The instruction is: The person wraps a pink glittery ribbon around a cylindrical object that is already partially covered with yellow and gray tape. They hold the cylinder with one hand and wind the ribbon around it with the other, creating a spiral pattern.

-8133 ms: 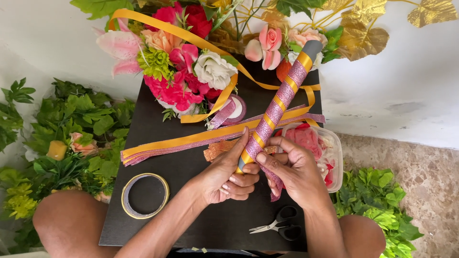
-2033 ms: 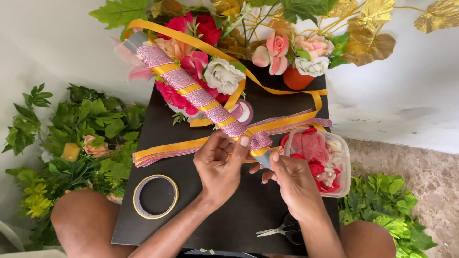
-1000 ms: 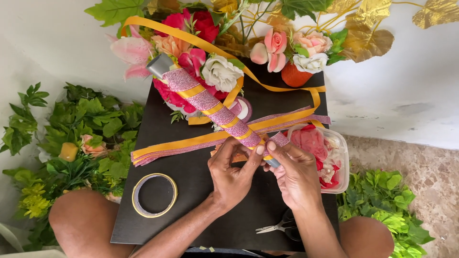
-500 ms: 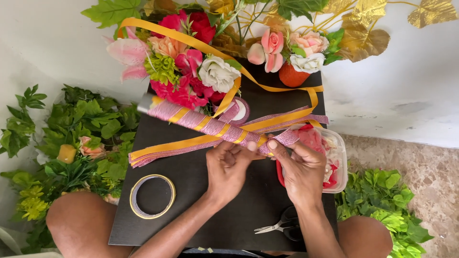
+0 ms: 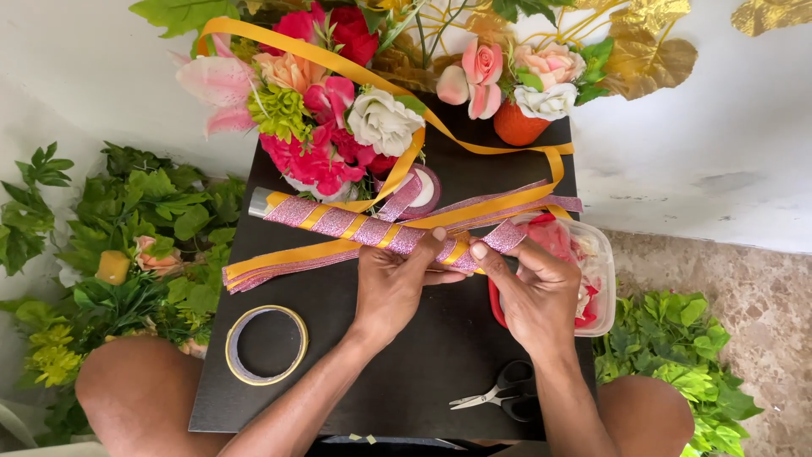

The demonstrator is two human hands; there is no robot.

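Note:
A stick [image 5: 355,224] wrapped in spiralled pink glitter and yellow ribbon lies almost level over the dark table [image 5: 406,372], its bare grey tip pointing left. My left hand [image 5: 396,283] grips the stick near its right end. My right hand [image 5: 534,292] pinches the pink glitter ribbon [image 5: 505,237] at that same end, thumb and finger pressed on it. Loose yellow and pink ribbon strips [image 5: 288,258] run under the stick across the table.
A bouquet of artificial flowers [image 5: 321,110] and an orange pot [image 5: 518,127] stand at the table's far side. A ribbon spool [image 5: 420,190], a tape ring [image 5: 264,345], scissors [image 5: 499,396] and a clear tub of petals [image 5: 592,279] lie around. Green foliage [image 5: 135,245] flanks the table.
The wrapped stick has swung from pointing up right to up left, then down to nearly level. Both hands have kept hold of its near end throughout.

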